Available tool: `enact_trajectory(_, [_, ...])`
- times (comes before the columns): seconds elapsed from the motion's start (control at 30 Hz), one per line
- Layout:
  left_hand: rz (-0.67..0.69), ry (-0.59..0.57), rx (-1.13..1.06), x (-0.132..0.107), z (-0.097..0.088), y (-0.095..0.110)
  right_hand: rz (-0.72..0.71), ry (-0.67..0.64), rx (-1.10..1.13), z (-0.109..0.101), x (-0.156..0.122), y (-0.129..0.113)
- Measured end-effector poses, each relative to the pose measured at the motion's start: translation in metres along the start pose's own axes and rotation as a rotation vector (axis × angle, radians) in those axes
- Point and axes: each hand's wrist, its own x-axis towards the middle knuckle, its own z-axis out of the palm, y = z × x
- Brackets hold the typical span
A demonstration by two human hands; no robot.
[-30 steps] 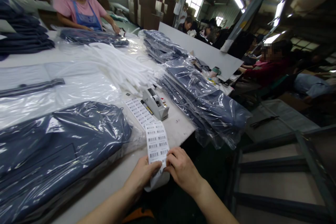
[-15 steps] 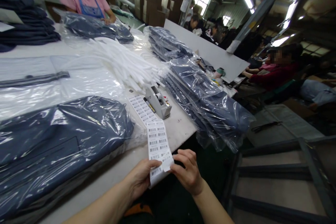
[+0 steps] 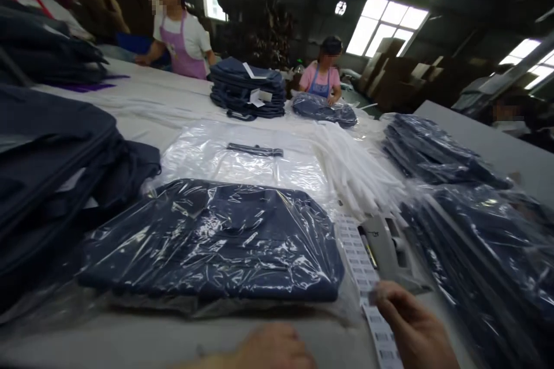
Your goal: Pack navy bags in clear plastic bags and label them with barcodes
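At the bottom edge, the left hand (image 3: pixel 277 351) is seen blurred and low on the white table (image 3: pixel 142 340); whether it is open or closed cannot be told. Just to its right, the right hand (image 3: pixel 413 328) is raised over the strip of barcode labels (image 3: pixel 367 288), with the fingertips (image 3: pixel 383 294) pinched together at the strip's edge; whether a label is actually gripped between them cannot be told. The strip is laid along the table from the hand toward the far side, just beside a grey tape dispenser (image 3: pixel 385 248).

Directly beyond the left hand, a folded navy garment sealed in a clear plastic bag (image 3: pixel 216 236) is laid flat. To the left, a stack of unbagged dark garments (image 3: pixel 47 167) is seen. To the right, bagged navy garments (image 3: pixel 485 242) are piled in overlapping rows.

Farther back, a flat clear bag (image 3: pixel 242 161) is spread with a dark strap (image 3: pixel 255 150) on it, and a heap of white foam strips (image 3: pixel 355 167) lies beside it. Beyond these, a folded pile of navy garments with tags (image 3: pixel 246 89) is placed. At the far side, a person in a pink shirt (image 3: pixel 322 72) is bent over another bagged garment (image 3: pixel 324 109), and a person in a lilac apron (image 3: pixel 179 40) is stood by the table.
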Motion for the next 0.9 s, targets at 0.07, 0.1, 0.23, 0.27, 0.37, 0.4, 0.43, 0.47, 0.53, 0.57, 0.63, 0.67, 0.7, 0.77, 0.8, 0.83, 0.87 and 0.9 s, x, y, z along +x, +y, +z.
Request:
enact_trajectory(0.07, [-0.016, 0.262, 0.242, -0.032, -0.066, 0.023, 0.002, -0.165, 0.036, 0.043, 0.035, -0.037])
enact_trajectory(0.1, [-0.036, 0.455, 0.308, -0.043, -0.098, 0.028, 0.013, -0.251, 0.034, 0.067, 0.051, -0.053])
enact_trajectory(0.23, [-0.117, 0.694, 0.514, -0.053, -0.192, 0.007, 0.063, -0.565, 0.020, 0.165, 0.114, -0.089])
enact_trajectory(0.27, [-0.136, 0.644, 0.605, -0.050, -0.205, -0.004, 0.104, -0.638, -0.006, 0.188, 0.127, -0.089])
enact_trajectory(0.37, [-0.207, 0.432, 0.926, -0.040, -0.221, -0.036, 0.233, -0.801, -0.187, 0.242, 0.158, -0.078])
enact_trajectory(0.4, [-0.228, 0.384, 1.004, -0.039, -0.222, -0.045, 0.261, -0.835, -0.256, 0.255, 0.165, -0.072])
enact_trajectory(0.43, [-0.241, 0.347, 1.060, -0.038, -0.222, -0.052, 0.284, -0.862, -0.319, 0.265, 0.171, -0.066])
enact_trajectory(0.47, [-0.245, 0.327, 1.099, -0.039, -0.222, -0.058, 0.300, -0.883, -0.368, 0.272, 0.176, -0.061])
enact_trajectory(0.53, [-0.231, 0.322, 1.147, -0.042, -0.221, -0.066, 0.317, -0.909, -0.442, 0.281, 0.183, -0.051])
enact_trajectory(0.57, [-0.219, 0.325, 1.161, -0.043, -0.221, -0.068, 0.318, -0.918, -0.478, 0.283, 0.186, -0.048])
enact_trajectory(0.63, [-0.198, 0.330, 1.176, -0.046, -0.221, -0.071, 0.306, -0.926, -0.547, 0.287, 0.190, -0.044])
enact_trajectory(0.67, [-0.191, 0.330, 1.180, -0.046, -0.221, -0.072, 0.295, -0.929, -0.577, 0.288, 0.192, -0.044])
enact_trajectory(0.7, [-0.186, 0.330, 1.183, -0.046, -0.221, -0.073, 0.280, -0.932, -0.604, 0.289, 0.193, -0.044])
enact_trajectory(0.77, [-0.170, 0.337, 1.187, -0.046, -0.220, -0.075, 0.246, -0.940, -0.654, 0.291, 0.194, -0.045])
enact_trajectory(0.8, [-0.157, 0.344, 1.189, -0.046, -0.220, -0.076, 0.228, -0.944, -0.677, 0.292, 0.195, -0.046])
enact_trajectory(0.83, [-0.142, 0.355, 1.192, -0.046, -0.220, -0.078, 0.209, -0.947, -0.698, 0.292, 0.195, -0.046])
enact_trajectory(0.87, [-0.125, 0.366, 1.196, -0.046, -0.220, -0.079, 0.192, -0.947, -0.720, 0.293, 0.195, -0.046])
enact_trajectory(0.9, [-0.106, 0.380, 1.201, -0.046, -0.219, -0.080, 0.176, -0.946, -0.740, 0.294, 0.195, -0.046])
